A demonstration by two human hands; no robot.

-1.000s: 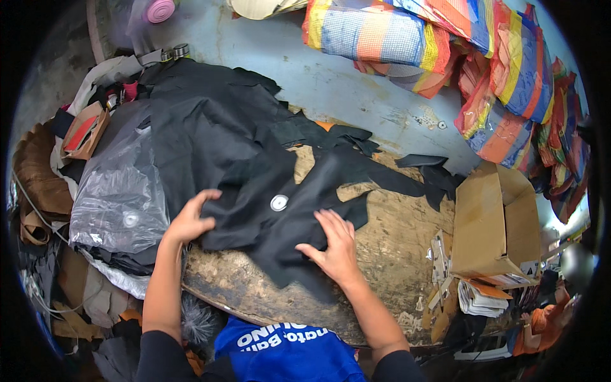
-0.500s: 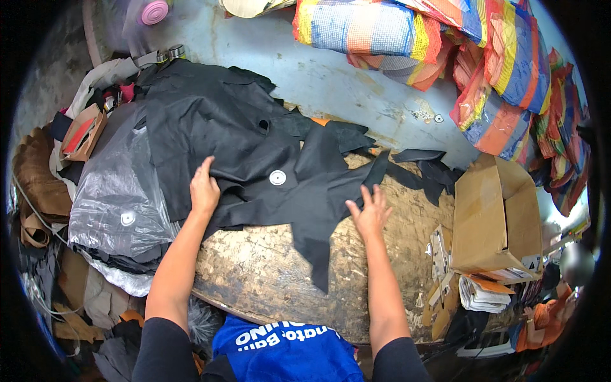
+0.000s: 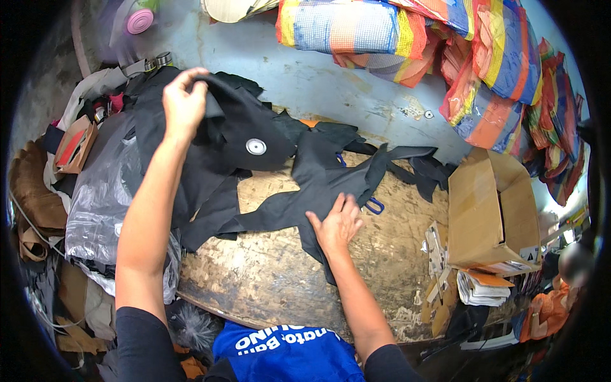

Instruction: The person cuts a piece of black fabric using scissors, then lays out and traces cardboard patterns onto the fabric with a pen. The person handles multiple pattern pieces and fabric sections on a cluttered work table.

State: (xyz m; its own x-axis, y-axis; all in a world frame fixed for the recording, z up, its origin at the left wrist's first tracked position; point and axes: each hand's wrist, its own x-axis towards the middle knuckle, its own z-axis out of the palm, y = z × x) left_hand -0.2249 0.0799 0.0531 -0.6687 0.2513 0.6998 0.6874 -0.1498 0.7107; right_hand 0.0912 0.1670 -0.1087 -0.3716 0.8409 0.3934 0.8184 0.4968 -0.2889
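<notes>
While the left hand [image 3: 183,107] pinches a partly lifted sheet [image 3: 251,121], the right hand [image 3: 336,228], fingers apart, rests on an unlifted piece [image 3: 310,191].

Striped bags [image 3: 493,51] are crowding the pale-blue wall [image 3: 331,89], an open cardboard box [image 3: 472,213] is standing beside folded white papers [image 3: 480,291], and brown material [image 3: 35,191] is curling at far left.

White lettering [image 3: 259,339] | on blue cloth [image 3: 299,361] | cardboard box [image 3: 472,213] label [image 3: 529,254]: too small to read

Head-worn fisheye view
Looking down and forward from near above, over hands [image 3: 337,227] and counter [image 3: 254,283] to the blue wall [image 3: 305,79].
</notes>
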